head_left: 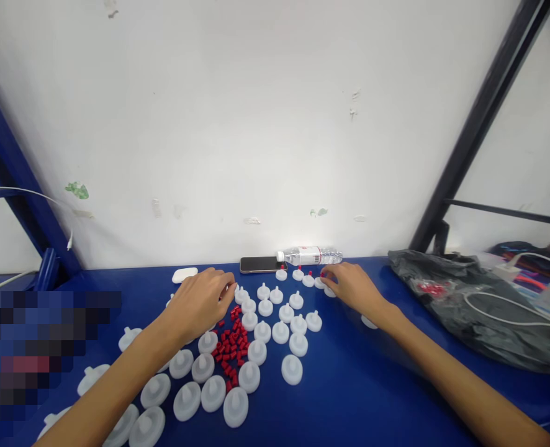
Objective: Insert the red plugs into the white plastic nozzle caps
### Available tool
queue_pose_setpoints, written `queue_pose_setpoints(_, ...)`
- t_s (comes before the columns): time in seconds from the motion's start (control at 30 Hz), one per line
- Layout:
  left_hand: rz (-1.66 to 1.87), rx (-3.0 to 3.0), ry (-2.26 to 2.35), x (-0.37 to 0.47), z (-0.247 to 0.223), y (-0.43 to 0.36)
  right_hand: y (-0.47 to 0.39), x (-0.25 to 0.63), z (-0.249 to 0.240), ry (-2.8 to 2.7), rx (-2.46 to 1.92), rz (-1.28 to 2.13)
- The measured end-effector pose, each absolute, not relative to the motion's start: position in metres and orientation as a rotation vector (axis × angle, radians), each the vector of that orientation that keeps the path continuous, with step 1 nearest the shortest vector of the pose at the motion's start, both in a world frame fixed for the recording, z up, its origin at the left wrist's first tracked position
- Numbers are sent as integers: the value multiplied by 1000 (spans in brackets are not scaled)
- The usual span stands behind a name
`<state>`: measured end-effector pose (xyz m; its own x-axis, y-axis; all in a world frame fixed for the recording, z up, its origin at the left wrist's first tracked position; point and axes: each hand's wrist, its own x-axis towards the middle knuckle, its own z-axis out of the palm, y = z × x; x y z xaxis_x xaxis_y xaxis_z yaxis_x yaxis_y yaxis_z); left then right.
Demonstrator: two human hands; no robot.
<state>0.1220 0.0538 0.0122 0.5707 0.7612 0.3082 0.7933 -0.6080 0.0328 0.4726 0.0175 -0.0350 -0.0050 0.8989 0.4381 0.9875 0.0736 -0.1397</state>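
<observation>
White plastic discs with a raised central nozzle stand across the blue table. Among them lies a heap of small red caps. My left hand hovers at the far edge of that heap, beside the white discs, with its fingers bent together; whatever is in them is hidden. Along the back, several white discs carry a red cap on the nozzle. At the right end of this row, my right hand has thumb and forefinger closed at a red cap. Under my right wrist another white disc partly shows.
A phone and a clear water bottle lie against the wall. A white oval object sits left of them. On the right are a dark plastic bag and white cables. Blue and black frame posts flank the table.
</observation>
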Motion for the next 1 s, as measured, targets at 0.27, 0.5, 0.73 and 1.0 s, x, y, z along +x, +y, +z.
queue_pose_setpoints(0.27,-609,-2724,-1212,129,14,41,2,442,-16,-1820,-1540,-162)
queue_pose_setpoints(0.5,-806,-2954,-1016,144,11,10,-29,386,-24,-2043,-1172,39)
queue_pose_setpoints(0.73,-930,-3072,-1001,158,-4,1,-38,369,-35,-2091,-920,10)
queue_pose_setpoints(1.0,-1149,-3008,-1038,157,-4,11,-37,373,-37,-2074,-957,-7)
